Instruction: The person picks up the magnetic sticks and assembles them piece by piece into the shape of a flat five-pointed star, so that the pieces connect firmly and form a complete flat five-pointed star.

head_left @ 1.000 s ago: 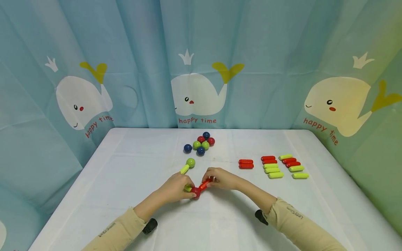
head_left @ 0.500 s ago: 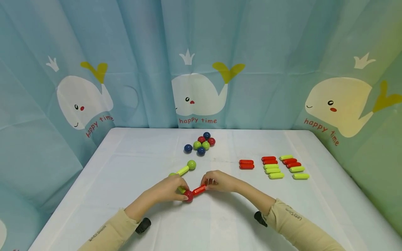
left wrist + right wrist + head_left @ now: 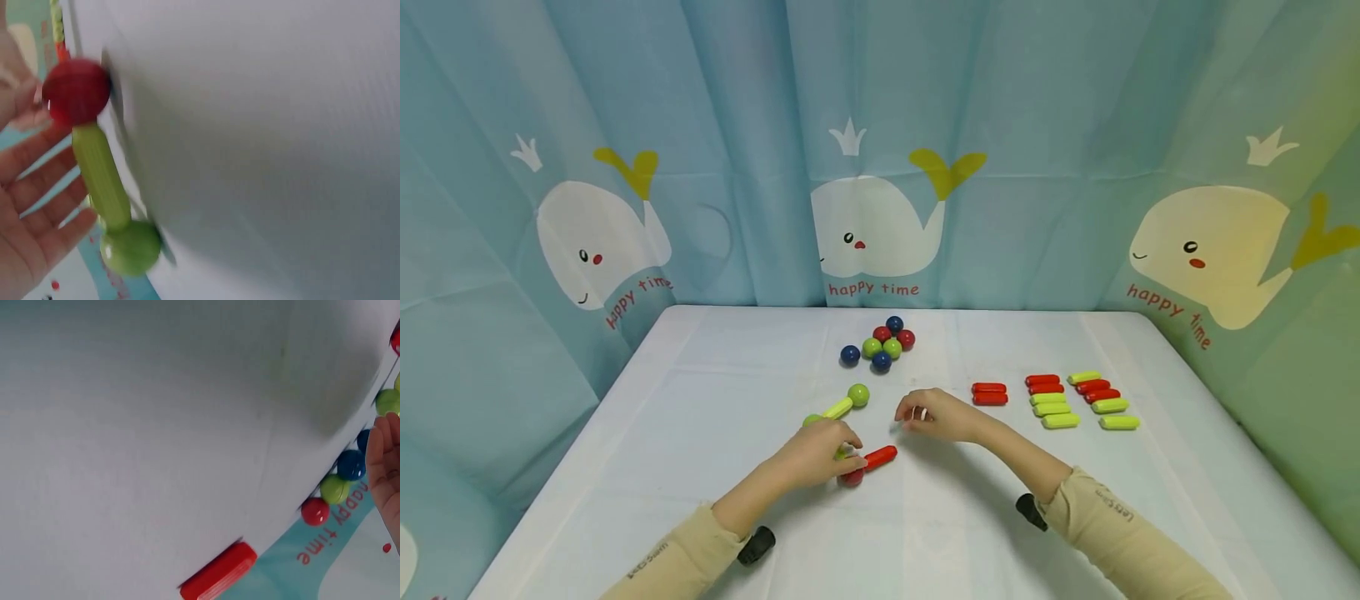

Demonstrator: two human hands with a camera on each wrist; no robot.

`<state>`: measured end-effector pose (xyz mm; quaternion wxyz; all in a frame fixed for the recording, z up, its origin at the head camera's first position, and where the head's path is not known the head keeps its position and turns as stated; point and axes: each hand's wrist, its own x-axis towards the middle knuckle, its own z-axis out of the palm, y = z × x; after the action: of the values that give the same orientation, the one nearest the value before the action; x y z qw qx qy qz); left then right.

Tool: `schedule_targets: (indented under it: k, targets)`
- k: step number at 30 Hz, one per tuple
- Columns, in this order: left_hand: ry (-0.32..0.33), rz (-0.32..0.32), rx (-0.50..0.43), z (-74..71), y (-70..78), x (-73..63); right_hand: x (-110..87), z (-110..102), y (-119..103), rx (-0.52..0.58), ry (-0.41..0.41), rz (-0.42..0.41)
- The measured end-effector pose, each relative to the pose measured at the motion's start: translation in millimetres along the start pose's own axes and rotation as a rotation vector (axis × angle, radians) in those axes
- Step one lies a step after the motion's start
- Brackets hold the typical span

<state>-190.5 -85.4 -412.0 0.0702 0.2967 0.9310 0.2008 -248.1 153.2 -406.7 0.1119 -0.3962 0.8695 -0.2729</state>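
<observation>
A chain of toy rods and balls lies on the white table. Its near end has a red rod (image 3: 881,457) meeting a red ball (image 3: 852,479). From that ball a yellow-green rod (image 3: 103,181) leads to a green ball (image 3: 131,248), partly hidden by the hand in the head view. A second yellow-green rod (image 3: 838,408) runs on to another green ball (image 3: 858,395). My left hand (image 3: 816,452) is over the red ball, thumb and fingers spread apart. Up and right of the red rod, my right hand (image 3: 942,415) hovers with loosely bent fingers, holding nothing.
Several loose blue, red and green balls (image 3: 882,362) cluster at the back middle. Two red rods (image 3: 990,399) lie right of my right hand. Further right are more red and yellow-green rods (image 3: 1061,422). A whale-print curtain (image 3: 737,167) stands behind the table.
The red ball and red rod have shifted left and nearer. My right hand has let go of the red rod and moved up and right. My left fingers have spread off the red ball.
</observation>
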Motion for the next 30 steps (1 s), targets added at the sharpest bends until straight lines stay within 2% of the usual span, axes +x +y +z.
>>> schedule_targets:
  k: [4, 7, 12, 17, 21, 30]
  targets:
    - [0.043, 0.001, 0.033, 8.5, 9.9, 5.9, 3.7, -9.6, 6.6, -0.036, 0.045, 0.001]
    - [0.06, -0.015, 0.094, 14.2, 14.6, 8.7, 8.3, -16.7, 12.6, -0.065, 0.084, 0.018]
    - [0.081, -0.049, 0.147, 17.4, 16.5, 8.5, 16.5, -23.6, 21.6, -0.095, 0.159, 0.107]
    - [0.067, -0.055, 0.118, 15.4, 15.4, 3.9, 27.2, -23.3, 33.4, -0.119, 0.266, 0.222]
    - [0.059, -0.039, 0.092, 14.5, 14.1, 0.4, 35.0, -23.6, 40.8, -0.121, 0.338, 0.264]
    - [0.055, -0.002, 0.014, 14.8, 4.5, -7.4, 50.5, -24.9, 52.8, -0.175, 0.354, 0.274]
